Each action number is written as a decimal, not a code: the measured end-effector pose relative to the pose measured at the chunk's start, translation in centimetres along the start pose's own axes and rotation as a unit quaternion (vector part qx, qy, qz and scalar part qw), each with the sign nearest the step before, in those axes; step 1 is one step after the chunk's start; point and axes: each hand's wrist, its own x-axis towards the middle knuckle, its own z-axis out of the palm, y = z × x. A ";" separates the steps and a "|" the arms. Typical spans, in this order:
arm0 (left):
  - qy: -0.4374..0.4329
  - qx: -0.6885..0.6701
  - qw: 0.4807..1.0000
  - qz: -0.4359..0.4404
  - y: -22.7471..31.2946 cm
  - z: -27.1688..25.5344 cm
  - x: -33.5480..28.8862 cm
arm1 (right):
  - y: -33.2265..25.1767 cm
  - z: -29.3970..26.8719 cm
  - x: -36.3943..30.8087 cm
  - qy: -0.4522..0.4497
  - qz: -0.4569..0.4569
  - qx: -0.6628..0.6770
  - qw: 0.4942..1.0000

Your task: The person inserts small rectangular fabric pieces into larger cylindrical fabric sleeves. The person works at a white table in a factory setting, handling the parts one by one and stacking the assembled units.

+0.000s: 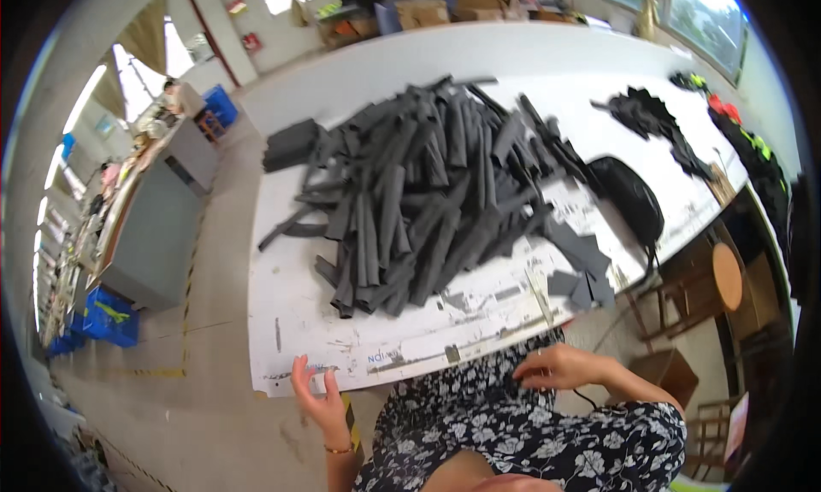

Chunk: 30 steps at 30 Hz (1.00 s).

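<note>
At the near left corner of the white table, my left hand (318, 400) is raised with its fingers spread and nothing in them. A bracelet circles that wrist. My right hand (554, 368) hovers over my flowered dress, just off the table's front edge; its fingers are loosely bent and apart, and I see nothing held. In front of both hands lies a large heap of dark grey rolled strips (410, 193), which look like fabric or foam. Flat dark grey pieces (581, 265) lie to its right, nearest my right hand. Neither hand touches the heap.
A stack of flat dark pieces (291, 144) sits at the table's (385, 359) left side. On the right are a black bag (629, 197) and crumpled black cloth (654, 120). Wooden stools (684, 300) stand beyond the right edge. Blue crates (111, 317) are across the aisle.
</note>
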 end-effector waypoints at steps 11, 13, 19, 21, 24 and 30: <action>-0.417 -0.015 0.865 0.279 6.2 7.8 7.0 | 6.2 -3.2 -4.2 0.555 0.130 -0.092 0.817; -0.487 -0.005 0.810 0.326 8.2 9.6 6.7 | 9.3 -3.6 -7.0 0.634 0.126 -0.049 0.762; -0.611 -0.034 0.666 0.427 13.7 15.8 2.3 | 20.0 -4.7 -19.6 0.872 0.115 0.118 0.460; -0.621 -0.045 0.646 0.442 15.9 18.7 1.2 | 29.5 -2.8 -24.5 0.873 0.165 0.202 0.411; -0.654 -0.076 0.613 0.438 18.7 23.9 -0.9 | 42.0 2.5 -25.3 0.750 0.379 0.312 0.444; -0.685 0.034 0.561 0.464 23.3 30.9 -3.5 | 50.4 9.5 -9.4 0.495 0.424 0.130 0.747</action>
